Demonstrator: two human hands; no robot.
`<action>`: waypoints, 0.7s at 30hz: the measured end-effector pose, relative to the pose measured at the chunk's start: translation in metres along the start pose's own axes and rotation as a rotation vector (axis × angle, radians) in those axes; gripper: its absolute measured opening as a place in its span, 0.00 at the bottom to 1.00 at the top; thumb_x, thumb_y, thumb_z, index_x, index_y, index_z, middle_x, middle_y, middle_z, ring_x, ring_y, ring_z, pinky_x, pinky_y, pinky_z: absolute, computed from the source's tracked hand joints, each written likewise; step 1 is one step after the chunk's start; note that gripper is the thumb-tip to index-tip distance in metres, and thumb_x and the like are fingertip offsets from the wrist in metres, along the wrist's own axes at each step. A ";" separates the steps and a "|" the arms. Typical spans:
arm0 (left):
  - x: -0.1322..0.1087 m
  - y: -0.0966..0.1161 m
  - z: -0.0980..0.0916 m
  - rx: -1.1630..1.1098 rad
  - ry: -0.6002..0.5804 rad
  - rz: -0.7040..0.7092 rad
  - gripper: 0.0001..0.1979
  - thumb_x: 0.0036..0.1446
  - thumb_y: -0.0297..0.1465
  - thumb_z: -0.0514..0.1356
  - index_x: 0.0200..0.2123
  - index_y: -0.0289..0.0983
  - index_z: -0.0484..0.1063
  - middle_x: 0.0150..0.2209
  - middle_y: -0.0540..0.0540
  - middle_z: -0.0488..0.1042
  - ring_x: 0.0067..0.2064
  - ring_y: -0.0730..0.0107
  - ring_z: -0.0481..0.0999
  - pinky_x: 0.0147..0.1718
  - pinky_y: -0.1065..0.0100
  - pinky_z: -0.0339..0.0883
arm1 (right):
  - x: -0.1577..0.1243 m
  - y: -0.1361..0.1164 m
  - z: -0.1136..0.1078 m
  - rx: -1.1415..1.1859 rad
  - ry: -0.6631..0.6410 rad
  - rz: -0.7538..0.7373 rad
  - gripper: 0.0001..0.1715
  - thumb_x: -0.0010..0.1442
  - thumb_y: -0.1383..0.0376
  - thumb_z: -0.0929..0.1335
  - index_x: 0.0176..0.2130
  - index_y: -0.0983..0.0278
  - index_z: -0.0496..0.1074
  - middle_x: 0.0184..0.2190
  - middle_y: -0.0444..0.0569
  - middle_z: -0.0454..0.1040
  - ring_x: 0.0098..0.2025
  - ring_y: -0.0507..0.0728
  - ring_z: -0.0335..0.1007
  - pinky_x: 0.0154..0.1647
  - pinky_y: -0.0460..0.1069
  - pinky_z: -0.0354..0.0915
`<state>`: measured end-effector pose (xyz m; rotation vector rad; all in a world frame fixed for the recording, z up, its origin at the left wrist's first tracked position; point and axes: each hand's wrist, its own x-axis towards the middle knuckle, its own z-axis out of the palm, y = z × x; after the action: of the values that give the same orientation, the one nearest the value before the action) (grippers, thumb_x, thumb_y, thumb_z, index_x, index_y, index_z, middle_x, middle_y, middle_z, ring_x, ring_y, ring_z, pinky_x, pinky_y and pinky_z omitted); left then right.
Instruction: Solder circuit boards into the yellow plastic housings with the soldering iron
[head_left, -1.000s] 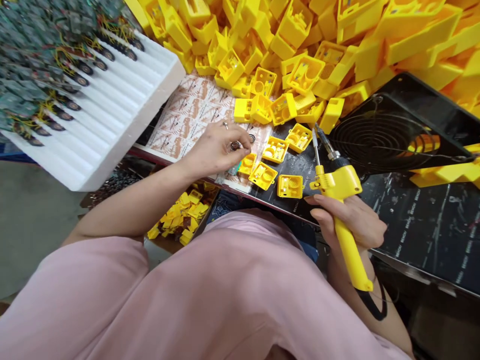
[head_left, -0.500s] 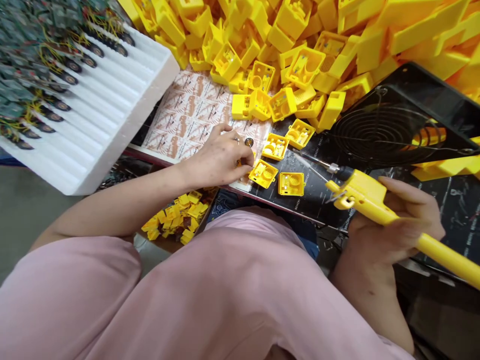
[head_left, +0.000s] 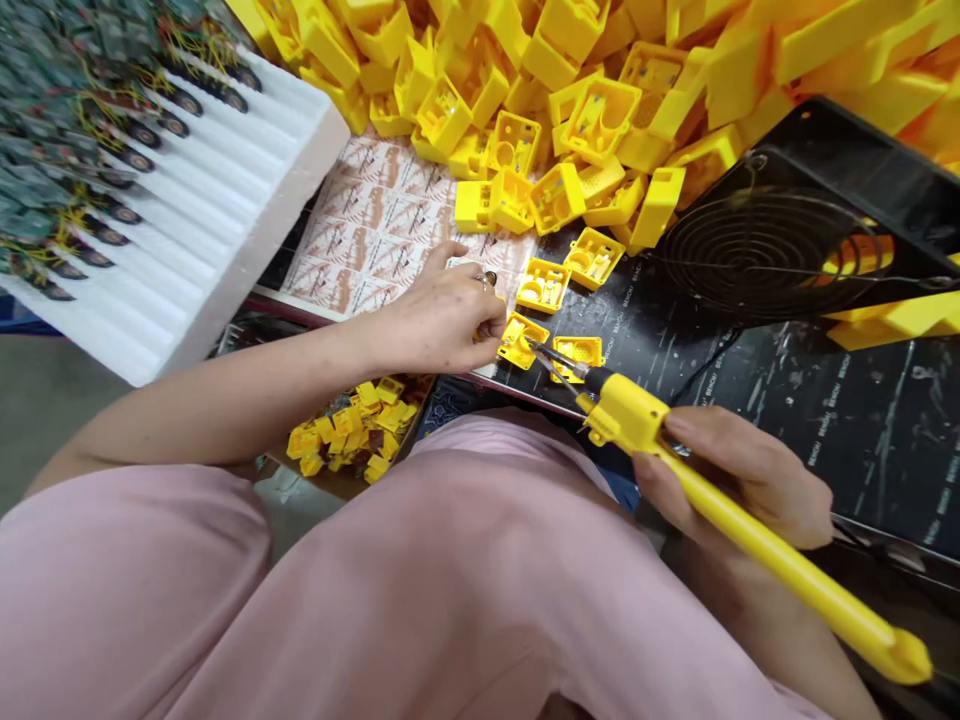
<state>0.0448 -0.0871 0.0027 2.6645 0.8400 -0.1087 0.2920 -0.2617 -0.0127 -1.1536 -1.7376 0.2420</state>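
Note:
My right hand (head_left: 735, 480) grips a yellow soldering iron (head_left: 630, 415), its metal tip reaching over two open yellow plastic housings (head_left: 517, 340) (head_left: 577, 355) on the black bench mat (head_left: 757, 400). The tip appears to be just above them, though contact is hard to judge. My left hand (head_left: 442, 320) rests beside the nearer housing, its fingertips pinched on a small yellow part that is mostly hidden. A small round metal disc (head_left: 490, 278) lies just beyond those fingers, on a sheet of printed labels (head_left: 367, 230).
A large heap of yellow housings (head_left: 570, 110) rises behind the mat. A black fan unit with a wire grille (head_left: 765, 250) stands at the right. A white foam tray (head_left: 255, 240) holds wired circuit boards at the left. A box of yellow parts (head_left: 352, 430) sits by my lap.
My right hand has swung the soldering iron left, bringing its tip from the right of the housings to above them. My left hand has barely moved, and the view has shifted slightly.

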 end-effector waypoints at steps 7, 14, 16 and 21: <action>0.004 -0.002 -0.002 0.074 0.006 0.063 0.12 0.57 0.34 0.56 0.26 0.40 0.77 0.24 0.50 0.73 0.37 0.63 0.73 0.66 0.42 0.50 | 0.018 -0.008 0.010 -0.110 -0.110 -0.146 0.14 0.57 0.72 0.78 0.37 0.63 0.71 0.27 0.45 0.78 0.26 0.52 0.77 0.26 0.43 0.73; 0.008 0.000 0.000 0.117 0.011 0.068 0.11 0.56 0.32 0.57 0.26 0.39 0.78 0.23 0.49 0.72 0.40 0.59 0.76 0.64 0.39 0.54 | 0.029 -0.013 0.009 -0.168 -0.230 -0.230 0.12 0.59 0.71 0.77 0.36 0.64 0.71 0.28 0.46 0.80 0.29 0.52 0.78 0.31 0.45 0.75; 0.009 0.000 0.001 0.126 0.019 0.069 0.11 0.56 0.32 0.57 0.26 0.39 0.78 0.22 0.49 0.72 0.41 0.57 0.77 0.63 0.39 0.55 | 0.029 -0.015 0.005 -0.175 -0.254 -0.227 0.10 0.61 0.70 0.76 0.36 0.63 0.72 0.29 0.46 0.79 0.28 0.51 0.77 0.32 0.45 0.76; 0.010 0.001 -0.001 0.153 0.008 0.084 0.12 0.56 0.32 0.56 0.26 0.39 0.78 0.22 0.48 0.72 0.41 0.56 0.77 0.60 0.41 0.59 | 0.026 -0.014 -0.006 -0.189 -0.195 -0.111 0.05 0.66 0.70 0.71 0.36 0.62 0.72 0.28 0.45 0.77 0.28 0.50 0.77 0.32 0.45 0.76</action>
<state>0.0536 -0.0816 0.0019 2.8405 0.7485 -0.1478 0.2876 -0.2506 0.0151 -1.1951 -2.0251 0.1283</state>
